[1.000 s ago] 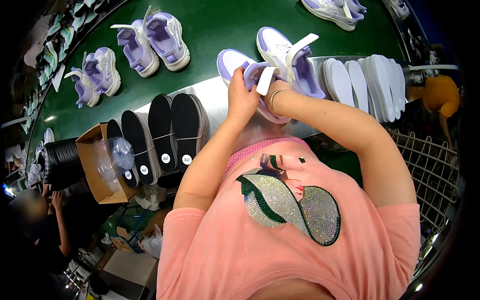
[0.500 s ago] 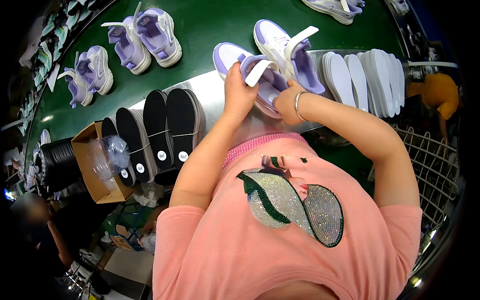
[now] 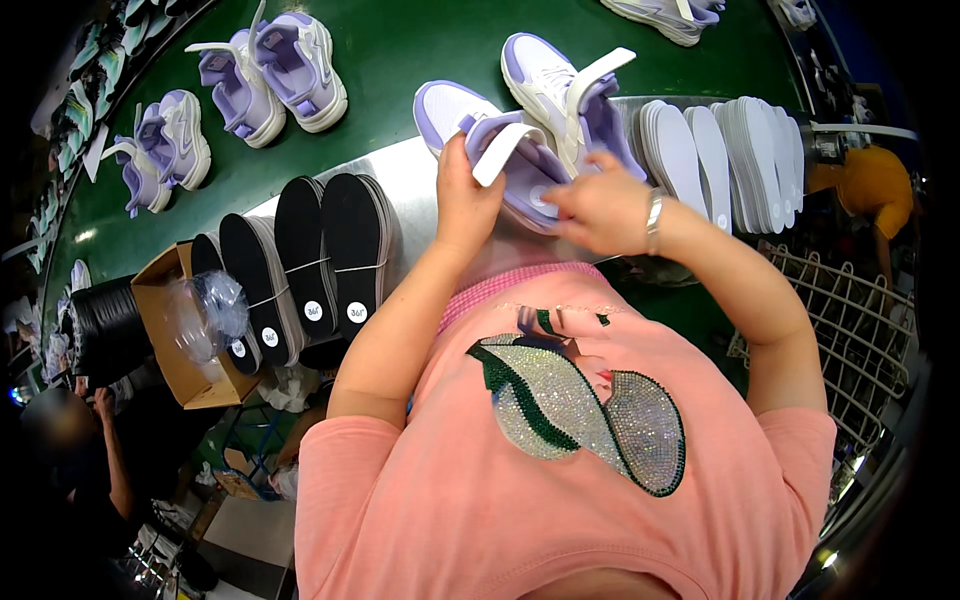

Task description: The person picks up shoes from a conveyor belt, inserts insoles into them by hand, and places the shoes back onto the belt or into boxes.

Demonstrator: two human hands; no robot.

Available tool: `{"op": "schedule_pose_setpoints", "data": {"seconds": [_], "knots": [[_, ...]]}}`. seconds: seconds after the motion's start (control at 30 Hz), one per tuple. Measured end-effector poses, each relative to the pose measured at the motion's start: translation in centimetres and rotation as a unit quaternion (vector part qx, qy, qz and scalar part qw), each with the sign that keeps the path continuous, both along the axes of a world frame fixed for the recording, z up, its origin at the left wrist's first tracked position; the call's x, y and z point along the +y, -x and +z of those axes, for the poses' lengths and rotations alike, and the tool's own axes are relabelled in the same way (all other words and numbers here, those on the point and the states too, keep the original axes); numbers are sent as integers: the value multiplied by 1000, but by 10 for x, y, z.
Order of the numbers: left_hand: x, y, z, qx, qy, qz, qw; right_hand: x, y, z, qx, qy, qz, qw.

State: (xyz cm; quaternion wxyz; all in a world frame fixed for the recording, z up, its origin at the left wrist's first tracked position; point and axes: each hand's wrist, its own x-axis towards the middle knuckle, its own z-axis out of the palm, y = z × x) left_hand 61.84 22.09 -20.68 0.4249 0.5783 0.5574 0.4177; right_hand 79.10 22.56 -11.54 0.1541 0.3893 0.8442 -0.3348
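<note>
A lavender-and-white sneaker point(image 3: 455, 105) is tilted over the bench's metal edge, its opening toward me. My left hand point(image 3: 468, 200) is closed around its side near the collar, beside a white strap point(image 3: 497, 153) that sticks up. Inside it shows a lavender insole point(image 3: 530, 188) with a round pale mark. By the heel opening is my right hand point(image 3: 610, 208), slightly blurred, its fingers apart and holding nothing I can see; some fingertips reach over the insole. The matching sneaker point(image 3: 540, 75) lies just to the right, strap up, partly behind my right hand.
Black insole stacks point(image 3: 355, 240), some tied with string, stand at the left beside a cardboard box point(image 3: 165, 330) holding clear plastic. White insole stacks point(image 3: 750, 160) line the right. More sneaker pairs point(image 3: 300, 70) sit on the green bench point(image 3: 400, 50). A wire rack point(image 3: 830, 320) is at right.
My right hand has come off the sneaker's heel and lifted, its fingers now spread over the opening. The left hand keeps its hold; the sneaker has shifted slightly left.
</note>
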Motion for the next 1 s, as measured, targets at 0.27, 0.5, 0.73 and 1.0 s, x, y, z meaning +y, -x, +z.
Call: {"op": "schedule_pose_setpoints", "data": {"seconds": [0.27, 0.5, 0.73, 1.0], "knots": [[14, -9, -2, 0, 11, -11, 1000, 26, 24, -33, -69, 227, -71, 969], [15, -11, 3, -17, 10, -18, 1000, 24, 26, -42, -93, 238, -188, 948], [15, -10, 12, 14, 68, -18, 997, 24, 52, -61, -228, 99, -136, 959], [20, -7, 19, 50, 70, -12, 996, 10, 31, -49, -77, 41, -144, 986]]}}
